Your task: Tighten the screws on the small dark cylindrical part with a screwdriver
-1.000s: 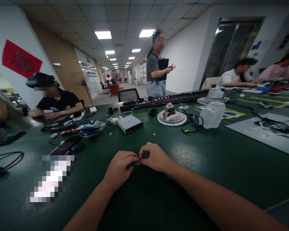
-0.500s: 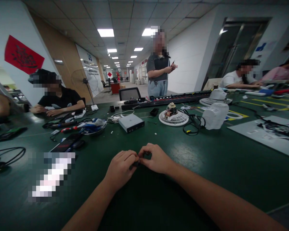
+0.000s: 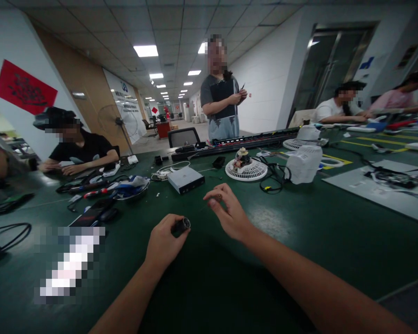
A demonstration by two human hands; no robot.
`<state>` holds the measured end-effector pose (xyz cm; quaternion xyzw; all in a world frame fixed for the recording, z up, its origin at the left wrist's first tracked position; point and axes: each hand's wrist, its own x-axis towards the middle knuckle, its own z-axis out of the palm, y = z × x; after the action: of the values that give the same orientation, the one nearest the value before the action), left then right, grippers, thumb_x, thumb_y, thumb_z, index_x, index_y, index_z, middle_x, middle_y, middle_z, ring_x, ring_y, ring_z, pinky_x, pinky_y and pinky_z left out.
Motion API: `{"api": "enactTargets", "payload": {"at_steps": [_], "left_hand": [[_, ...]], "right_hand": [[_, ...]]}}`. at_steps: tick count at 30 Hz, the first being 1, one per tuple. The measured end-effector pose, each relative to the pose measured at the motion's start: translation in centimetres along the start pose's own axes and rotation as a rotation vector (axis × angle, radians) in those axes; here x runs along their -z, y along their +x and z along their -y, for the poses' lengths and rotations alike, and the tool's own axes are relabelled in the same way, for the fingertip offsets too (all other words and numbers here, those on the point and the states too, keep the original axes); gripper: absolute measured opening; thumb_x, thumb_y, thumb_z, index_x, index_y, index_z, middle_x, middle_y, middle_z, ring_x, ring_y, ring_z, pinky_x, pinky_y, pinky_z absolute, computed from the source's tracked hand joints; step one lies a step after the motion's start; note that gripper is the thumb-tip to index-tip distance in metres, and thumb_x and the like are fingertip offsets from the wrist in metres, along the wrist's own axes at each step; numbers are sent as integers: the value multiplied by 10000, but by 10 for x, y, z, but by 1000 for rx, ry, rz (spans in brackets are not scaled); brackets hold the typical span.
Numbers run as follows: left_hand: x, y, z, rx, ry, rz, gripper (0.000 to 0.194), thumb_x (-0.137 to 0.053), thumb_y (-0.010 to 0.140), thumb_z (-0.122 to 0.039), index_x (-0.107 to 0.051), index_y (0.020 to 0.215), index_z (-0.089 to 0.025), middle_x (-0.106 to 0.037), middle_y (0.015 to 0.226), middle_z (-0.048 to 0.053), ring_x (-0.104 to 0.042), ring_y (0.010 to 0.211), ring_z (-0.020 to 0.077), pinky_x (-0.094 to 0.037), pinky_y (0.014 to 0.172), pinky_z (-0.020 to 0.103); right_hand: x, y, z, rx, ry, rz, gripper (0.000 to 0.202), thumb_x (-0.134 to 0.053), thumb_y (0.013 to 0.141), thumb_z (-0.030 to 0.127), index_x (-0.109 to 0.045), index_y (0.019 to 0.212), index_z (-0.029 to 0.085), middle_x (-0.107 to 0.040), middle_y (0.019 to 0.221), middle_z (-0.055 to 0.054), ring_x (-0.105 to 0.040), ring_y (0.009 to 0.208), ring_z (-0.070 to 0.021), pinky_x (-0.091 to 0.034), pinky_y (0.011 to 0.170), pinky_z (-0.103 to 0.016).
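My left hand [image 3: 165,239] grips a small black cylindrical part [image 3: 182,225], whose round end with a light rim faces right. To the right and a little farther off, my right hand [image 3: 228,211] is raised above the green table, its thumb and fingers apart, with nothing visible between them. Beyond the hands lies a silver box-shaped drive [image 3: 186,179]. A white round fan grille [image 3: 246,170] with a motor on top sits behind my right hand.
A white plastic housing [image 3: 303,164] and black cables [image 3: 277,178] lie at right, near a grey board [image 3: 386,185]. Tools and a bowl [image 3: 134,189] are at left, by a dark phone [image 3: 92,212]. People are around the table; one person [image 3: 221,102] stands behind it.
My hands, together before, have separated. The right hand has moved away and opened; the left has shifted slightly left, and the black part it holds now shows clearly. The view has turned slightly.
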<state>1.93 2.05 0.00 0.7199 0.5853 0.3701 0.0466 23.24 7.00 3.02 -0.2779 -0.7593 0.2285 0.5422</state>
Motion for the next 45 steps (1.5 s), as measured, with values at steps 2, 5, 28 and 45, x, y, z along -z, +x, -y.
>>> {"api": "enactTargets", "payload": {"at_steps": [2, 5, 28, 45], "left_hand": [[0, 0, 0, 22, 10, -6, 216, -708, 764, -248, -652, 969, -210, -681, 905, 21, -648, 798, 198, -530, 720, 340], [-2, -2, 0, 15, 8, -7, 227, -708, 769, -268, -651, 982, -214, -684, 909, 19, -651, 795, 196, -531, 714, 338], [-5, -2, 2, -54, -21, 17, 257, -689, 789, -270, -655, 1038, -221, -683, 949, 36, -664, 807, 199, -558, 722, 344], [-5, -3, 4, -45, -55, 56, 263, -674, 796, -257, -655, 1057, -223, -686, 985, 47, -663, 860, 210, -555, 767, 370]], "right_hand": [[-2, 0, -5, -93, 164, -23, 219, -470, 985, 374, -627, 988, 221, -573, 912, -40, -566, 847, -177, -460, 773, -328], [-8, -1, -12, -182, 349, 38, 254, -493, 970, 426, -617, 941, 206, -597, 835, -22, -578, 777, -162, -459, 726, -306], [-12, -3, -23, -278, 392, 93, 268, -569, 913, 454, -623, 862, 197, -623, 778, -18, -603, 729, -163, -481, 710, -318], [-12, -4, -24, -277, 361, 126, 280, -556, 927, 454, -623, 876, 187, -638, 772, -23, -611, 727, -163, -481, 705, -311]]}}
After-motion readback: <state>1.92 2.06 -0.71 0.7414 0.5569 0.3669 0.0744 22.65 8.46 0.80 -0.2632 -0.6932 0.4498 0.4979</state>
